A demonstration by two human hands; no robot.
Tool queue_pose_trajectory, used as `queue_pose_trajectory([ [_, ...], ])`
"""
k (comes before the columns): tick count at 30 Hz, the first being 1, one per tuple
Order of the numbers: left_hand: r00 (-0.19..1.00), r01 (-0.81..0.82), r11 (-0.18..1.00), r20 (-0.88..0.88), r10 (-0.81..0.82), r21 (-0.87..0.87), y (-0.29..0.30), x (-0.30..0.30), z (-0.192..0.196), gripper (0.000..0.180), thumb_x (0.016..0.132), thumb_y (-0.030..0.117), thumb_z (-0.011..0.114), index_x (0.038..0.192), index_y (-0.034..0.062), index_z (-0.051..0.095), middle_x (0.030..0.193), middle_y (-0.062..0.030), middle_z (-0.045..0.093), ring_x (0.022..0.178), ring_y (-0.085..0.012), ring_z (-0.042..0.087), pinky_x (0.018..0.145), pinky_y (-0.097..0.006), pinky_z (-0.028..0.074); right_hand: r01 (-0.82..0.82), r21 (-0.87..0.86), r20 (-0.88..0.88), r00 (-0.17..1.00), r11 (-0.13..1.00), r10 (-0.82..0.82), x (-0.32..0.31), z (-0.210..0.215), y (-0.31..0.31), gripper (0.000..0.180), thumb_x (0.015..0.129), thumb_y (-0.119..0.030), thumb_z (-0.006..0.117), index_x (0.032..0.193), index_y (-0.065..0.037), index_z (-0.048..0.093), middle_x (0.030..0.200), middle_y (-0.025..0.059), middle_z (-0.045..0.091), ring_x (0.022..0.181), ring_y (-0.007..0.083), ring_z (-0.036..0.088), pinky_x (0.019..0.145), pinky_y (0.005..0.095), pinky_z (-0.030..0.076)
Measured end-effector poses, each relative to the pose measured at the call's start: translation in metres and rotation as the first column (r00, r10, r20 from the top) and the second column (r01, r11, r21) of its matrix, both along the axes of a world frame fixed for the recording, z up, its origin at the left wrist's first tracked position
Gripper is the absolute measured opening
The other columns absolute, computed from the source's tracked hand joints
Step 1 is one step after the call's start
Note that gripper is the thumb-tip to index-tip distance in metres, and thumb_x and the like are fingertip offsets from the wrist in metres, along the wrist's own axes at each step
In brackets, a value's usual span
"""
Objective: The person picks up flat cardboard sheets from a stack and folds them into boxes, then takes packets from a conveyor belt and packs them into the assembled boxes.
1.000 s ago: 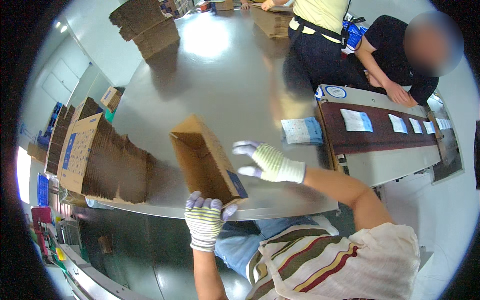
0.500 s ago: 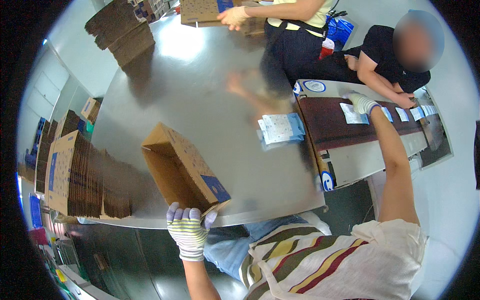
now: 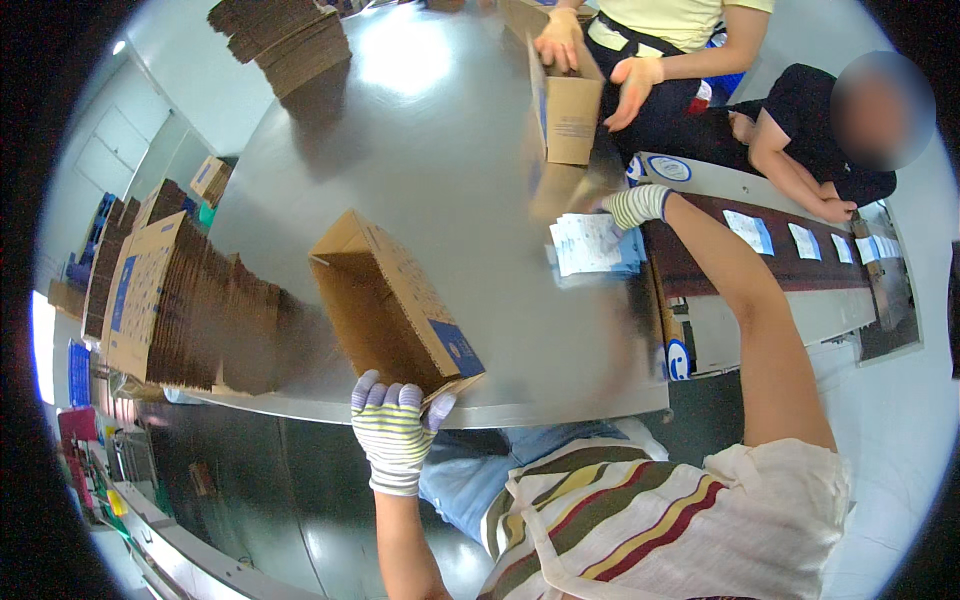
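The left hand (image 3: pixel 392 432), in a striped glove, grips the near end of an open cardboard box (image 3: pixel 392 310) lying tilted on the grey tabletop (image 3: pixel 440 150); its fingers curl over the box's edge, so the thumb is hidden. The right hand (image 3: pixel 628 208) reaches far out to a stack of white printed slips (image 3: pixel 592 244); motion blur smears the fingers, so I cannot tell how far they are closed. Flattened cartons (image 3: pixel 165 300) stand stacked at the left. Another person's hands (image 3: pixel 595 60) hold a second box (image 3: pixel 565 110), their upper body cut off.
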State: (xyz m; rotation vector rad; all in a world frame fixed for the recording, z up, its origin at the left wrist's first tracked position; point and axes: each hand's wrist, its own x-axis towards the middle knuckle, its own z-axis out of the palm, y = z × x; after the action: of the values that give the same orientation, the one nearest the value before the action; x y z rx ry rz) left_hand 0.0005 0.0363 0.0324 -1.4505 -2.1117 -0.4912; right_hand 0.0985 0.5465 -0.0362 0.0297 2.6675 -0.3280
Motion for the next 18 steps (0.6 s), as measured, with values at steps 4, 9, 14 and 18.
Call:
queue_pose_trajectory([
  [4, 0.999, -0.043, 0.999, 0.028, 0.043, -0.004, -0.004, 0.002, -0.003, 0.037, 0.075, 0.042, 0.067, 0.064, 0.0122, 0.047, 0.056, -0.0051, 0.048, 0.060, -0.0251, 0.052, 0.085, -0.042, 0.044, 0.029, 0.171, 0.224, 0.972, 0.985, -0.068, -0.013, 0.020, -0.082, 0.082, 0.063, -0.054, 0.073, 0.122, -0.002, 0.049, 0.091, 0.0179, 0.065, 0.083, 0.0324, 0.063, 0.077, 0.0377, 0.050],
  [9, 1.000, 0.010, 1.000, 0.013, -0.010, 0.001, -0.001, -0.001, -0.009, 0.036, 0.073, 0.043, 0.068, 0.069, 0.0131, 0.048, 0.058, -0.0046, 0.047, 0.060, -0.0235, 0.051, 0.086, -0.041, 0.044, 0.000, 0.253, -0.045, 0.999, 0.967, 0.012, 0.039, 0.043, -0.221, 0.082, 0.057, -0.048, 0.077, 0.119, 0.000, 0.050, 0.094, 0.0221, 0.064, 0.088, 0.0342, 0.063, 0.081, 0.0431, 0.050],
  [14, 0.999, 0.048, 0.995, 0.030, -0.046, -0.084, 0.005, 0.000, -0.004, 0.032, 0.073, 0.039, 0.067, 0.068, 0.0129, 0.049, 0.057, -0.0049, 0.049, 0.063, -0.0244, 0.053, 0.083, -0.040, 0.043, -0.034, -0.538, -0.207, 0.974, 0.842, -0.093, 0.018, 0.025, -0.217, 0.080, 0.061, -0.038, 0.078, 0.125, -0.003, 0.045, 0.111, 0.0166, 0.059, 0.105, 0.0301, 0.058, 0.093, 0.0449, 0.045],
  [18, 0.998, 0.057, 0.990, 0.045, -0.051, -0.129, 0.011, 0.003, 0.002, 0.032, 0.075, 0.040, 0.065, 0.066, 0.0110, 0.053, 0.059, -0.0075, 0.055, 0.065, -0.0266, 0.057, 0.078, -0.041, 0.045, -0.502, -0.492, -0.793, 0.596, 0.711, -0.128, -0.031, 0.089, -0.254, 0.062, 0.072, -0.027, 0.073, 0.124, -0.006, 0.048, 0.119, 0.0103, 0.056, 0.112, 0.0229, 0.053, 0.096, 0.0388, 0.044],
])
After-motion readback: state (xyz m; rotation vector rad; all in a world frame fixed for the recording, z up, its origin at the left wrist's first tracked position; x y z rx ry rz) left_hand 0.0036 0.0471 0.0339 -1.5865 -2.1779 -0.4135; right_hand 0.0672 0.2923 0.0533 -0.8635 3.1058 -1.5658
